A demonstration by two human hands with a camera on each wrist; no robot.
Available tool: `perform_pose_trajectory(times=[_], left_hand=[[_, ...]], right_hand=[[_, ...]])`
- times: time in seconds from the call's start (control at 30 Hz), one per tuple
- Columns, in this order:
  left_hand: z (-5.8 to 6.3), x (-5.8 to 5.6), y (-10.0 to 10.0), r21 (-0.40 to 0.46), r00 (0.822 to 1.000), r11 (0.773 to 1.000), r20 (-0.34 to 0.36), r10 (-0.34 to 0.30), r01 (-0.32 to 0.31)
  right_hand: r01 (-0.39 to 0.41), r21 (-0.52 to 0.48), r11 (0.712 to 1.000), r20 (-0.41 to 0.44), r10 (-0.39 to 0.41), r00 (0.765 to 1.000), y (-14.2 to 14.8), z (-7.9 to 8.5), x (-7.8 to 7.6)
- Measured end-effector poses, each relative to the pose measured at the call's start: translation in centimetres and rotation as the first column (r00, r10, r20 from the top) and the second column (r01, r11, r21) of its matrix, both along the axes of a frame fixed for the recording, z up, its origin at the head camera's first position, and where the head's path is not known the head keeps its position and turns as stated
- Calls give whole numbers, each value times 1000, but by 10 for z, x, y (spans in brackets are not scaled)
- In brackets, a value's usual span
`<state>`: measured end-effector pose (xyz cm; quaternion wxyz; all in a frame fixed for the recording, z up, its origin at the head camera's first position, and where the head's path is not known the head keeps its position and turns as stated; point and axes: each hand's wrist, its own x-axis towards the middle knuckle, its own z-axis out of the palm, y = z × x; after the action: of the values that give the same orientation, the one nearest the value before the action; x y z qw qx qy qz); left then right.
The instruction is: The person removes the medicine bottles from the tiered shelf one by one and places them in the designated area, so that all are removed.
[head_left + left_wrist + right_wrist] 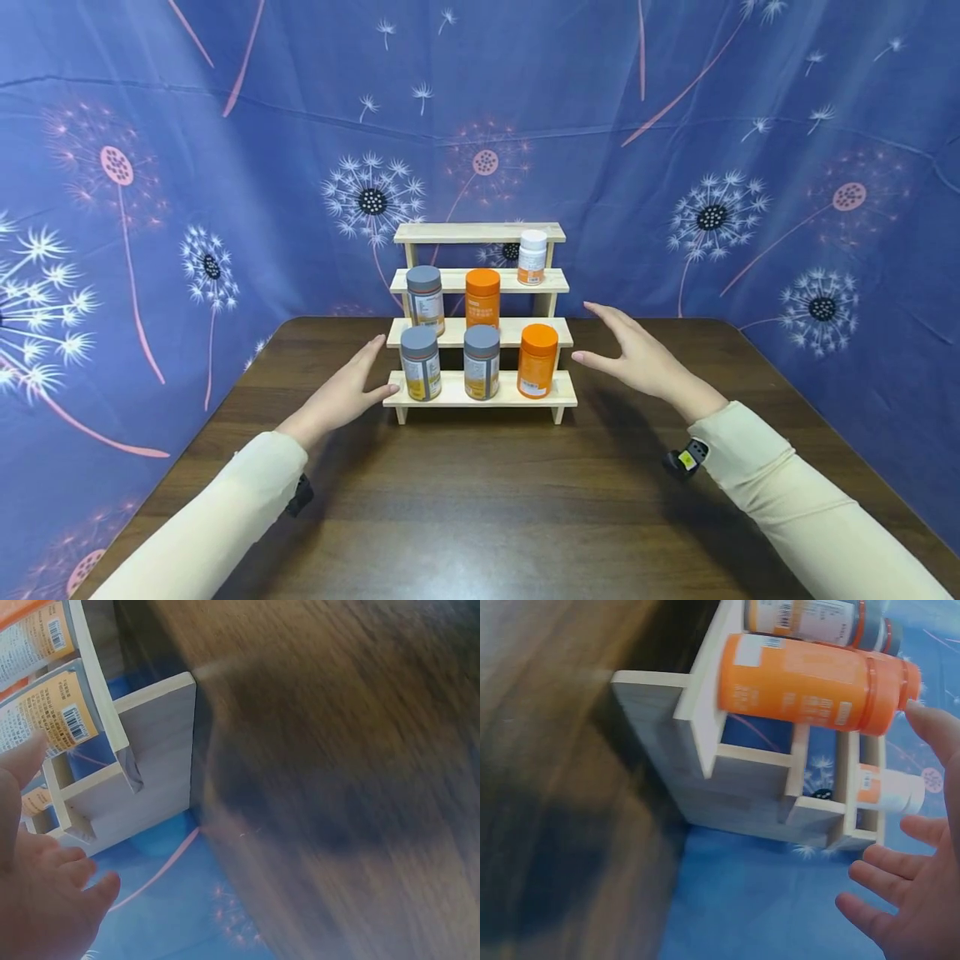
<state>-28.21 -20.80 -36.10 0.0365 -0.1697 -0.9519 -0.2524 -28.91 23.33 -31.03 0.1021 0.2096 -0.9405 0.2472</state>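
Note:
A tiered wooden rack stands on the table, holding several bottles. On its lowest step are a grey-capped bottle at left, another grey-capped bottle in the middle and an orange bottle at right. One step up sit a grey-capped bottle and an orange bottle. Higher at right is a small white bottle. My left hand is beside the rack's left end, fingers extended, holding nothing. Off the right end, my right hand is spread with nothing in it.
The dark wooden table extends in front of the rack and to both sides. Behind it hangs a blue curtain with a dandelion print. The rack's top step bears no bottle.

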Motion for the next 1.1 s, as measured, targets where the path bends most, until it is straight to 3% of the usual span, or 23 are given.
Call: perform_pose_trajectory(times=[0.3,0.67,1.1], left_hand=[[-9,-4,1,51,1000,998,4,23,-23],[-16,-11,4,133,999,990,4,52,-52],[-30,-18,10,195,982,973,166,93,-125]], right_hand=[[2,-108,994,-14,-3,1000,-12,18,-7],[49,-268,962,32,-42,999,-20,37,-29],[105,-473,875,139,-44,989,-33,45,-53]])
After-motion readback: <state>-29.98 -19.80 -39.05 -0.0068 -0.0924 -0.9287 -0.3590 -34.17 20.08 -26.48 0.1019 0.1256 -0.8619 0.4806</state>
